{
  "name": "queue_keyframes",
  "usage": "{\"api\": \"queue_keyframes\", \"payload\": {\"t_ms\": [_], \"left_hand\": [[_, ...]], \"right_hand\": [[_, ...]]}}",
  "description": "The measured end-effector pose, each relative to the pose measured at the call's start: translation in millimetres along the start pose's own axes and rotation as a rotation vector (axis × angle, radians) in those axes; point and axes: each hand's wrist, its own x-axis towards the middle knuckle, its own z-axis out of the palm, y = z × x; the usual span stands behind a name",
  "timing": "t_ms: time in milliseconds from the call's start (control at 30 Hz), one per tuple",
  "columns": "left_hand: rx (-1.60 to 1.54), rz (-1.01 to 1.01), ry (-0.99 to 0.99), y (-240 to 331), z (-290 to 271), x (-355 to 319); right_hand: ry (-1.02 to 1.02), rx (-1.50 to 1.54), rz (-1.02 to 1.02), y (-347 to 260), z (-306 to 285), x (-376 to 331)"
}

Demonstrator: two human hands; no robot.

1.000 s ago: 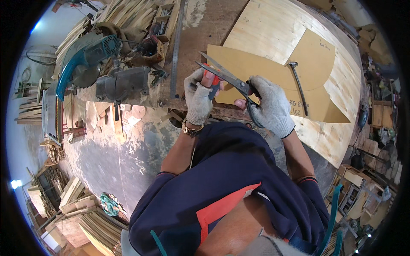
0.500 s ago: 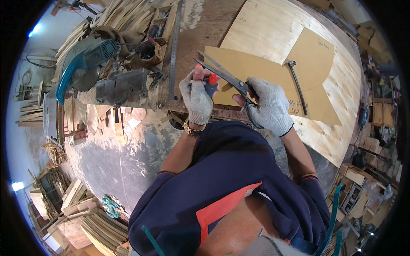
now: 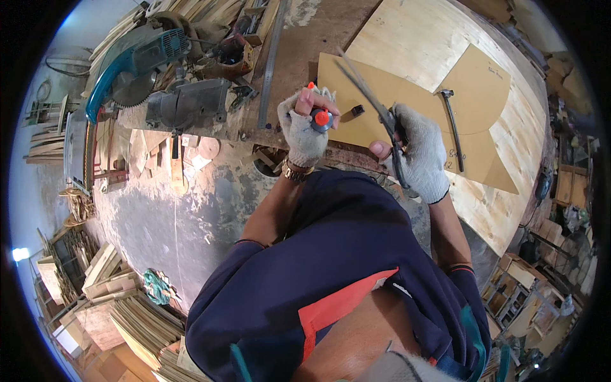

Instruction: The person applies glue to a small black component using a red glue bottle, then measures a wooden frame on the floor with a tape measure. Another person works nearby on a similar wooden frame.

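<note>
Gloved left hand [image 3: 304, 127] with fingers clenched round a small red-capped tool [image 3: 321, 118], gloved right hand [image 3: 417, 153] gripping long metal shears [image 3: 377, 121] (blades pointing away), both above the bench [image 3: 305, 51] edge, brown cardboard sheet [image 3: 458, 121] beyond, hammer [image 3: 453, 127] lying on it, mitre saw [image 3: 137, 67] far left.

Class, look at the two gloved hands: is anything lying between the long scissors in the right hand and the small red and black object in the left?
Nothing visible does. The right hand grips the scissors, blades pointing up-left over the brown cardboard sheet. The left hand holds the small red and black object. Only the cardboard lies beneath the gap, with a small dark piece resting there.
</note>
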Motion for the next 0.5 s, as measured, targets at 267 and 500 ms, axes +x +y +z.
{"api": "queue_keyframes", "payload": {"t_ms": [267,500], "left_hand": [[-0.277,0.022,0.191,-41.8,-38.2,-15.1],[-0.063,0.080,0.158,-20.8,-24.4,-10.8]], "right_hand": [[0.040,-0.176,-0.202,-11.1,8.3,-10.3],[0.077,-0.136,-0.105,-16.5,7.0,-12.0]]}}
